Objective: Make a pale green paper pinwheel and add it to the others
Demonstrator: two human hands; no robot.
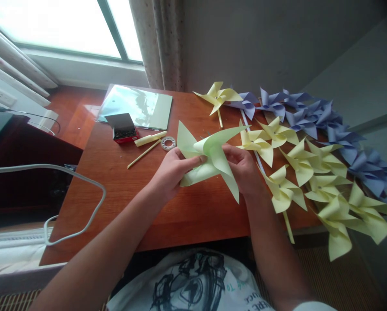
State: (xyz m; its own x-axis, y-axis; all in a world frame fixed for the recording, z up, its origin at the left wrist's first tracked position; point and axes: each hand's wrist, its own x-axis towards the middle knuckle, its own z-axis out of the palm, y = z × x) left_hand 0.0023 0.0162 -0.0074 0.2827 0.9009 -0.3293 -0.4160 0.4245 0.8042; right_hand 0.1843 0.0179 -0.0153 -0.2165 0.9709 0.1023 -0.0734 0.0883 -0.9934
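— Both hands meet on one thing: the green pinwheel, raised a little over the near half of the desk. Which hand sits closer to its hub?

— About equal. The left hand pinches it from the left, thumb laid across toward the centre fold; the right hand clasps it from the right, fingers tucked behind the blades.

— And its long line?

— One blade points down toward the person, another up and right toward the yellow pinwheels.

— Past the pinwheel?

— Just beyond it lie a tape roll and a thin stick; farther left, a small box.
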